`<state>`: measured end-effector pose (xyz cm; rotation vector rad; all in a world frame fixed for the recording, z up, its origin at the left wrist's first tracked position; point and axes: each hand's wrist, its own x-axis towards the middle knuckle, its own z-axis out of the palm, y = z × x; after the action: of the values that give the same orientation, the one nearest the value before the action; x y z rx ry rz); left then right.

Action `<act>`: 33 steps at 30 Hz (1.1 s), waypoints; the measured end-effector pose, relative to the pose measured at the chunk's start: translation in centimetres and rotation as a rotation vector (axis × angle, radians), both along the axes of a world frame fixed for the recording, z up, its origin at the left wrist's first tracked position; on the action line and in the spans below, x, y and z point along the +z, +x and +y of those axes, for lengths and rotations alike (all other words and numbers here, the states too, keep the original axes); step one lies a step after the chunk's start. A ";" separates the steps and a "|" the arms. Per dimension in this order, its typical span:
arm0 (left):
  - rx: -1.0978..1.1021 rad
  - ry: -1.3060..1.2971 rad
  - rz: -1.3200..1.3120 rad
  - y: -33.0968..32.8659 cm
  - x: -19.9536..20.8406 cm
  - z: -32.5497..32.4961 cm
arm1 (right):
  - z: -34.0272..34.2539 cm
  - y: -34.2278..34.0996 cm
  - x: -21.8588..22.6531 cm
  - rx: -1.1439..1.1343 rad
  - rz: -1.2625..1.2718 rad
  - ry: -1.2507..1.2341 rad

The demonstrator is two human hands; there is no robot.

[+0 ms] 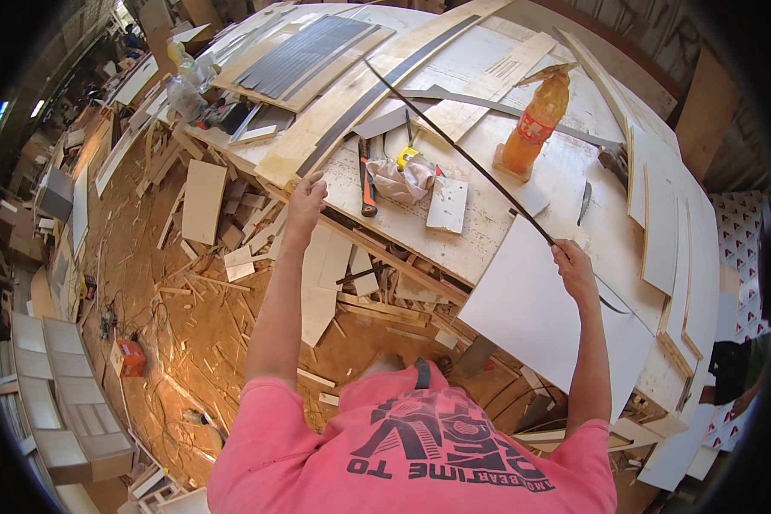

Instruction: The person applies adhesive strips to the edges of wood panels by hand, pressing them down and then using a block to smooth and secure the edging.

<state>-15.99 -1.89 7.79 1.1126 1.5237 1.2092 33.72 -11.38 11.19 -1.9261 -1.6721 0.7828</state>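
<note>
My right hand (576,267) is closed around one end of a long thin black strip (454,141), which slants away over the workbench (420,227) to the far left. Below that hand lies a white sheet (535,300) that overhangs the bench's near edge. Fingers curled, my left hand (307,204) is at the bench edge beside a wooden board (287,163) bearing a dark band; anything inside its grip is hidden. Between my hands lie an orange-and-black handled tool (368,188), a yellow tape measure (407,157), a crumpled cloth (398,182) and a white block (447,206).
A plastic bottle of orange liquid (535,124) stands on the bench, right of the strip. Long pale panels (660,231) line the right side. A panel of dark strips (304,56) lies far left. Wood offcuts (204,201) litter the floor. Another person's arm (732,398) shows at right.
</note>
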 end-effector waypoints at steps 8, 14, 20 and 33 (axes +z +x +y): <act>0.198 0.036 0.226 -9.0 -4.6 2.2 | 10.0 -6.5 -4.6 0.077 -0.398 0.206; 0.185 0.136 0.398 -13.6 -4.3 13.5 | 16.4 -11.5 -8.4 0.020 -0.416 0.243; 0.124 0.082 0.739 -20.4 -6.8 28.8 | 19.9 -17.5 -9.0 -0.048 -0.395 0.164; 0.174 0.051 1.181 -20.3 -9.4 41.4 | 9.0 -30.2 -6.9 -0.195 -0.149 0.212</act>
<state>-36.32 39.52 -1.57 1.9226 2.4777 0.6519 3.48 -2.39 4.26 -1.9976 -1.5503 0.3800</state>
